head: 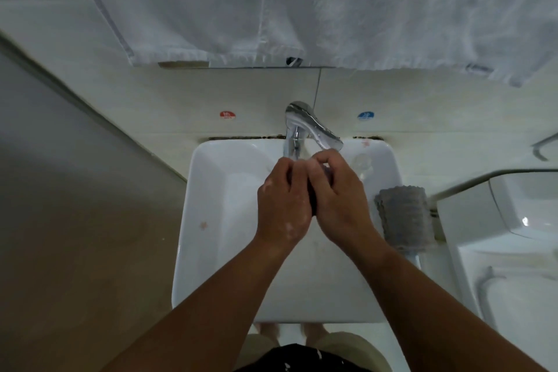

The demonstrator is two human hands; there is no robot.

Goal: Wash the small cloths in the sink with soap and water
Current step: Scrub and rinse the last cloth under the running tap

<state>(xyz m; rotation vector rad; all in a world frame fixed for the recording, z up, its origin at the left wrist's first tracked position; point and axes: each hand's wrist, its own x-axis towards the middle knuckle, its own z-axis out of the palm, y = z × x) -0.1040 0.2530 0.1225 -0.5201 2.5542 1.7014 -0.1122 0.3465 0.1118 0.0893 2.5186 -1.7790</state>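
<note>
Two small cloths are on record. Item one, the dark cloth [314,202]: only a thin strip shows, wedged between your palms above the basin, just under the tap. Item two, the grey cloth [404,217]: ribbed, draped over the right rim of the sink, apart from your hands and untouched.

Your left hand [283,202]: fingers curled inward round the dark cloth, knuckles up, pale flecks of lather on the back. Your right hand [341,199]: fingers likewise curled over the same cloth, pressed against the left so the two hands meet along their inner edges. How much cloth lies inside the grip you cannot tell from this view.

Sink [205,220]: white, rectangular, wall-mounted, with a faint pinkish mark on its left slope. Tap [311,127]: chrome, single lever swung toward the right, spout directly beyond your fingertips; whether water runs is too blurred to say.

Wall behind: one red sticker [227,115] left of the tap, one blue sticker [365,115] right of it. Above these, a white towel [271,9] hangs across the top of the view, its hem just over the tiles.

To the right of the sink, a white ceramic fixture [483,214]. To the left, brownish floor [75,220].
</note>
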